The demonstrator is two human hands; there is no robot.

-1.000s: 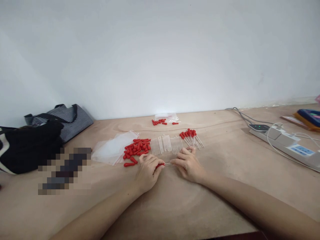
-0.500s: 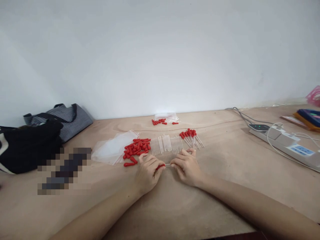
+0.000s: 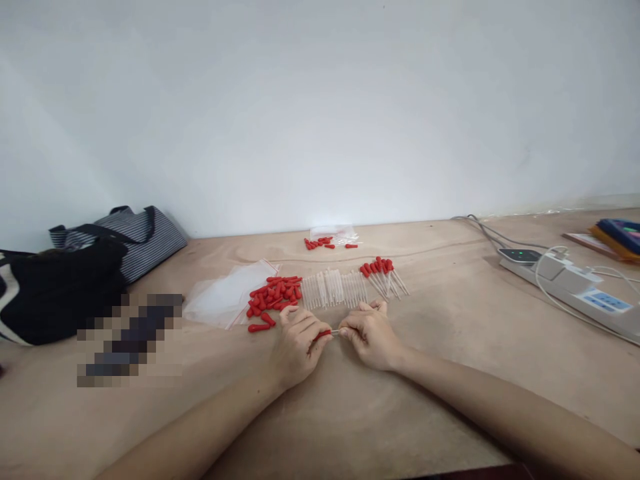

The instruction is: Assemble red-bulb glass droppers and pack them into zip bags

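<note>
Between thumb and fingers, my left hand [image 3: 303, 341] pinches a red rubber dropper bulb [image 3: 323, 335]. My right hand [image 3: 371, 335] is closed on a thin clear dropper tube [image 3: 336, 332], whose end meets the bulb's mouth; how deep it sits I cannot tell. Just beyond the hands lies a row of clear tubes [image 3: 334, 288]. A heap of loose red bulbs [image 3: 275, 293] is left of that row. To its right lie several droppers with red bulbs on their tubes [image 3: 385, 275], fanned out on the wooden table [image 3: 450, 320].
Clear plastic bags [image 3: 225, 297] lie left of the bulbs. More bulbs [image 3: 319, 243] and a bag of tubes [image 3: 335, 235] are near the wall. A black bag [image 3: 60, 293] and a striped bag [image 3: 155, 243] stand left. A power strip [image 3: 575, 287] with cables lies right.
My right hand has shifted slightly left, closer to my left hand. Less bare tube shows between them. The bulb and tube are still held.
</note>
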